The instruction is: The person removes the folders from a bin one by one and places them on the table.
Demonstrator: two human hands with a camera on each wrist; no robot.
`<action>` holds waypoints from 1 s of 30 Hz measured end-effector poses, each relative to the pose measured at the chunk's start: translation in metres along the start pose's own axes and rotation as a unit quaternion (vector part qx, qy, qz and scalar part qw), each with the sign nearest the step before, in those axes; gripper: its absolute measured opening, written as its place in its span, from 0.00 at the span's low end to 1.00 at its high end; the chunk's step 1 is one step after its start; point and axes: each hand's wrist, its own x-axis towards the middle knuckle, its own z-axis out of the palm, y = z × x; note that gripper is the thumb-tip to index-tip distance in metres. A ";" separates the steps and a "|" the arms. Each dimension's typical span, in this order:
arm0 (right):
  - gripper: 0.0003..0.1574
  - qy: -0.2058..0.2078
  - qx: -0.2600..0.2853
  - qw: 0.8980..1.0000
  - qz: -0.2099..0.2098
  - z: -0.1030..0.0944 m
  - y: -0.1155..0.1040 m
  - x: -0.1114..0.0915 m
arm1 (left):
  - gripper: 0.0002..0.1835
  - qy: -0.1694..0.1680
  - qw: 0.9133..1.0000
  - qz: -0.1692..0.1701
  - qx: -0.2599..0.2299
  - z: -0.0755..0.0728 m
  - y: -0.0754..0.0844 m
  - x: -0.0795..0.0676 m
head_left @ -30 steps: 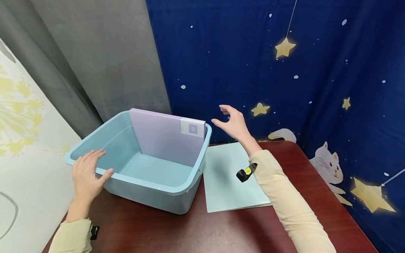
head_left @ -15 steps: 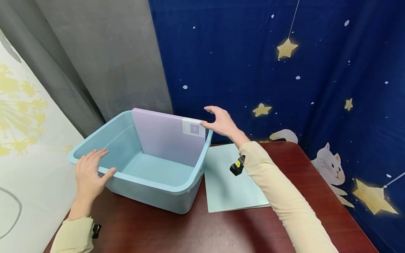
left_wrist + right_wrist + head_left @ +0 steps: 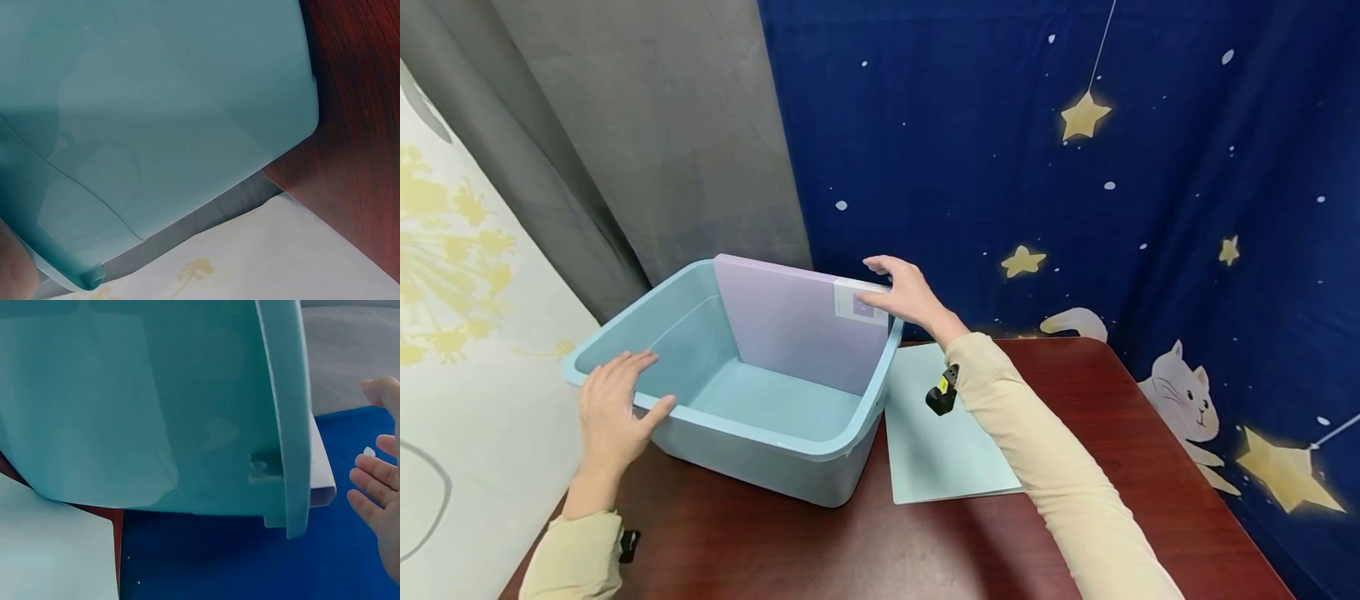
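A flat lavender box (image 3: 793, 321) with a white label (image 3: 850, 304) stands on edge in the light blue plastic tub (image 3: 760, 429), along its back wall. My right hand (image 3: 906, 292) hovers by the box's upper right corner, thumb overlapping the label in the head view, fingers spread. The right wrist view shows that hand (image 3: 381, 481) with a gap between it and the box's end (image 3: 322, 469). My left hand (image 3: 613, 412) rests at the tub's front left rim, fingers extended over it and thumb apart. Most of that hand is out of the left wrist view.
Pale green flat sheets or a folder (image 3: 940, 442) lie on the dark red wooden table (image 3: 895, 550), right of the tub and partly under my right arm. Close behind the table hang a grey curtain (image 3: 677, 125) and a blue starry curtain (image 3: 962, 167). A white patterned surface (image 3: 467, 375) borders the left.
My right hand has moved left, from beside the tub to the box's labelled corner. The left hand stays at the rim, and the box and tub have not moved.
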 end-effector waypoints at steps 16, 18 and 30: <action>0.36 -0.007 0.005 1.000 -0.008 0.021 0.011 0.017 | 0.41 -0.003 1.000 -0.003 0.004 0.002 -0.001 0.000; 0.37 -0.011 0.002 1.000 -0.008 0.022 0.012 0.019 | 0.41 -0.002 1.000 -0.005 0.002 0.002 -0.002 -0.001; 0.36 -0.075 -0.066 0.995 0.000 0.029 0.008 0.024 | 0.43 0.008 1.000 -0.005 0.005 0.002 -0.001 -0.002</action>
